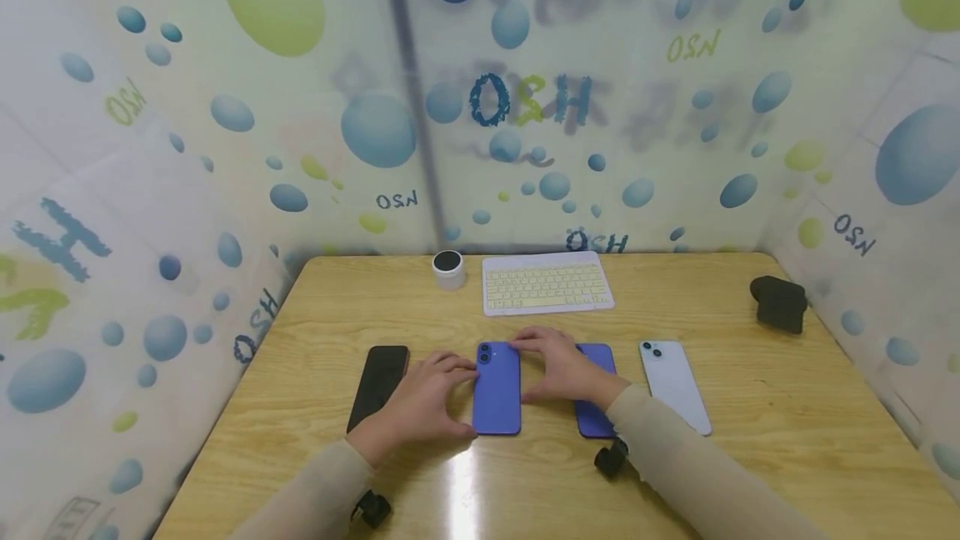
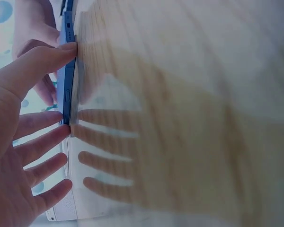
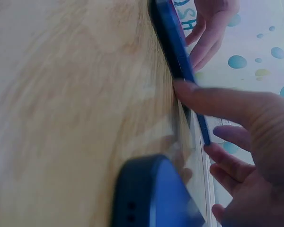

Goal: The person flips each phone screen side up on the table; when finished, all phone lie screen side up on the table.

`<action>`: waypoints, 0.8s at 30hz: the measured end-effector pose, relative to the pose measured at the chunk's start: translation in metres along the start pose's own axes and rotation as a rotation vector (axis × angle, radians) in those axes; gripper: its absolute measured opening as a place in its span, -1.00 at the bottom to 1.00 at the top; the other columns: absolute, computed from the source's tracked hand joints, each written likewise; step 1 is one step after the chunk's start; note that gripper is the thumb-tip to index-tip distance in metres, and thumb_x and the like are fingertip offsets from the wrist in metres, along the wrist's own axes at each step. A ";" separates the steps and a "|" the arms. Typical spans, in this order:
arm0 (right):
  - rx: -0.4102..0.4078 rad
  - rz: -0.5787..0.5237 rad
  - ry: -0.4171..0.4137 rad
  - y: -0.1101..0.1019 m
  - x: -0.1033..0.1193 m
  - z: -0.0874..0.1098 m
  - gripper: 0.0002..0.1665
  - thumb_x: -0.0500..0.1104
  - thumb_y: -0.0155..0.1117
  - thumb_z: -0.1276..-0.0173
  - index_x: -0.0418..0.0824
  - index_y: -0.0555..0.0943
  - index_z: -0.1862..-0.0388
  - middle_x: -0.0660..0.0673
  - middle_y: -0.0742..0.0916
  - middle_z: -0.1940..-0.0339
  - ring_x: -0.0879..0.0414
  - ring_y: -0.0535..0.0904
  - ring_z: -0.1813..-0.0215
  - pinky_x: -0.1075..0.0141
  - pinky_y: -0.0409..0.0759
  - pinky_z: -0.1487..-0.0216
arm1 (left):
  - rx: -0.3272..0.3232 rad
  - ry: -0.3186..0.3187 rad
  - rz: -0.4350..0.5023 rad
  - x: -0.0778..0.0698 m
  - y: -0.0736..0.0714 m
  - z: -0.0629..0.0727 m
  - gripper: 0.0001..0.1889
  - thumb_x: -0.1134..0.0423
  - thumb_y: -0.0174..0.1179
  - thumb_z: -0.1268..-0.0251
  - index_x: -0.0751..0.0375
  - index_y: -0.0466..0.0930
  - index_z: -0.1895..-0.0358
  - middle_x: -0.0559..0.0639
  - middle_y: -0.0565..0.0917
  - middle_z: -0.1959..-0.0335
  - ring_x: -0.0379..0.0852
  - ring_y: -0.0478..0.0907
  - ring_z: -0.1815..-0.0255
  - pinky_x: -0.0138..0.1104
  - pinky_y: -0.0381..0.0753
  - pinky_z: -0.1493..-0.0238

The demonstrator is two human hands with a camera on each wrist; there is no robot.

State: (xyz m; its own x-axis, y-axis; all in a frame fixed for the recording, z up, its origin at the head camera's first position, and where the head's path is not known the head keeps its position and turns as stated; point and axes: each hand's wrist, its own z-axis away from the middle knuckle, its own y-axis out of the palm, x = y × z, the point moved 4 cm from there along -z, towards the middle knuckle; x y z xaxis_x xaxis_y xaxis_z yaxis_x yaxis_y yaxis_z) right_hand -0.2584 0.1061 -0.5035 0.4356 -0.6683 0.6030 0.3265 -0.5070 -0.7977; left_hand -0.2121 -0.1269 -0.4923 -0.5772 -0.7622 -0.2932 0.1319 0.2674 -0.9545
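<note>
Blue phone [image 1: 497, 398] rests between two relaxed hands

From here I see it camera side up on the wooden table [image 1: 750, 473]. The left hand [image 1: 423, 394], fingers spread and uncurled, touches its left edge with thumb and forefinger. The right hand [image 1: 562, 367], also loose, has fingertips at its upper right corner. A black phone [image 1: 380, 377] lies beside the left wrist, a second blue phone [image 1: 592, 422] partly under the right.
</note>
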 end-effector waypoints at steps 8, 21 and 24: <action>-0.055 -0.056 0.040 -0.003 0.002 0.000 0.00 -0.01 0.76 0.04 -0.04 0.55 -0.44 -0.11 0.56 -0.47 -0.18 0.37 -0.54 -0.20 0.19 -0.56 | 0.013 -0.010 0.038 0.002 -0.001 0.001 -0.14 -0.27 0.58 0.17 0.04 0.65 -0.29 -0.13 0.61 -0.33 0.05 0.39 -0.43 0.09 0.47 -0.32; -0.094 -0.127 -0.005 -0.010 0.012 -0.001 0.01 0.10 0.76 0.05 -0.01 0.56 -0.42 -0.13 0.55 -0.48 -0.19 0.38 -0.53 -0.19 0.30 -0.52 | 0.018 -0.013 0.067 0.006 -0.001 0.003 -0.13 -0.27 0.60 0.18 0.01 0.64 -0.31 -0.14 0.61 -0.35 0.06 0.40 -0.43 0.12 0.44 -0.34; -0.106 -0.139 -0.040 -0.011 0.015 -0.003 0.00 0.11 0.75 0.04 -0.05 0.56 -0.42 -0.15 0.55 -0.48 -0.19 0.39 -0.53 -0.18 0.32 -0.51 | 0.020 -0.024 0.076 0.007 -0.002 0.004 -0.10 -0.27 0.60 0.19 -0.01 0.61 -0.34 -0.13 0.61 -0.36 0.07 0.40 -0.43 0.14 0.43 -0.34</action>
State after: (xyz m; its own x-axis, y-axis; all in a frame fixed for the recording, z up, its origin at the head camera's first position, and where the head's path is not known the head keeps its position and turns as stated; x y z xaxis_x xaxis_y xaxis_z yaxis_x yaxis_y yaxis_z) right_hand -0.2577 0.0999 -0.4858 0.4261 -0.5666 0.7053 0.2966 -0.6490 -0.7006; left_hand -0.2128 -0.1353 -0.4927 -0.5454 -0.7540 -0.3660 0.1910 0.3134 -0.9302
